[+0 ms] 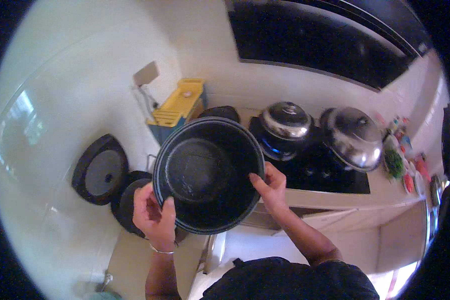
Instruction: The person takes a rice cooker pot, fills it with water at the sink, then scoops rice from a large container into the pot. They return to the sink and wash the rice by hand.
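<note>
A dark round cooker inner pot (pixel 210 176) is held up in front of me, tilted so its inside faces the camera. Its bottom carries whitish marks, perhaps moisture. My left hand (pixel 155 215) grips the rim at the lower left, thumb over the edge. On the right side of the rim, my right hand (pixel 272 187) pinches it, thumb inside. Partly behind the pot at the left is a dark round appliance (pixel 133 206), with an open dark lid (pixel 105 174) beside it.
A lidded steel pot (pixel 287 122) stands over a blue flame on the black gas hob (pixel 322 180). Beside it is a wok with a domed lid (pixel 354 138). Green vegetables (pixel 393 163) and bowls line the right counter. A yellow-topped rack (pixel 180 101) stands in the corner.
</note>
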Demonstrator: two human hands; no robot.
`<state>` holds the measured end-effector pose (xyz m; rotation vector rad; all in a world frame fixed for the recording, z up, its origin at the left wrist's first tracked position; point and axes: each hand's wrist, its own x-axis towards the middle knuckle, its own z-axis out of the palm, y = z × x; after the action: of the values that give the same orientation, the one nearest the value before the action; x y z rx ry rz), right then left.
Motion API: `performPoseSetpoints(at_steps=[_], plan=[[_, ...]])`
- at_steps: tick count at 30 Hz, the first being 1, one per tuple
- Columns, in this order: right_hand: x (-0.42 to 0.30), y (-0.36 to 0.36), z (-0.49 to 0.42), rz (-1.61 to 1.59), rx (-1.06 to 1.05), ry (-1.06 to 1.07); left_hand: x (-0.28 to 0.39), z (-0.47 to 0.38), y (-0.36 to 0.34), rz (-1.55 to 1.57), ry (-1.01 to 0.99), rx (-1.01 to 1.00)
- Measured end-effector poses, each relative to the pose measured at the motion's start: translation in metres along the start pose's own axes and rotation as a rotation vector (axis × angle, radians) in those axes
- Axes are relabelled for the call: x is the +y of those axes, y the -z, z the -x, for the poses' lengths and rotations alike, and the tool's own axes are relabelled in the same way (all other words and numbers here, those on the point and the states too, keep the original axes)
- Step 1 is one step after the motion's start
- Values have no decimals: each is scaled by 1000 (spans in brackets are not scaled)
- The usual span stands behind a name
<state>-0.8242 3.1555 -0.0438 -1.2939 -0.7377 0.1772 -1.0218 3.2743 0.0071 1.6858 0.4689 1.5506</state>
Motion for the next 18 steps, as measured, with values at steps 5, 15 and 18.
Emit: performPoseSetpoints(at_steps=[5, 15, 18], plan=[[-20, 118, 41, 134, 246, 11, 2, 63, -76, 227, 122, -186], [-69, 391, 204, 697, 599, 76, 47, 316, -244, 593, 1011, -1180], [-84, 476, 258, 763, 671, 3, 86, 383, -298, 469, 1186, -1428]])
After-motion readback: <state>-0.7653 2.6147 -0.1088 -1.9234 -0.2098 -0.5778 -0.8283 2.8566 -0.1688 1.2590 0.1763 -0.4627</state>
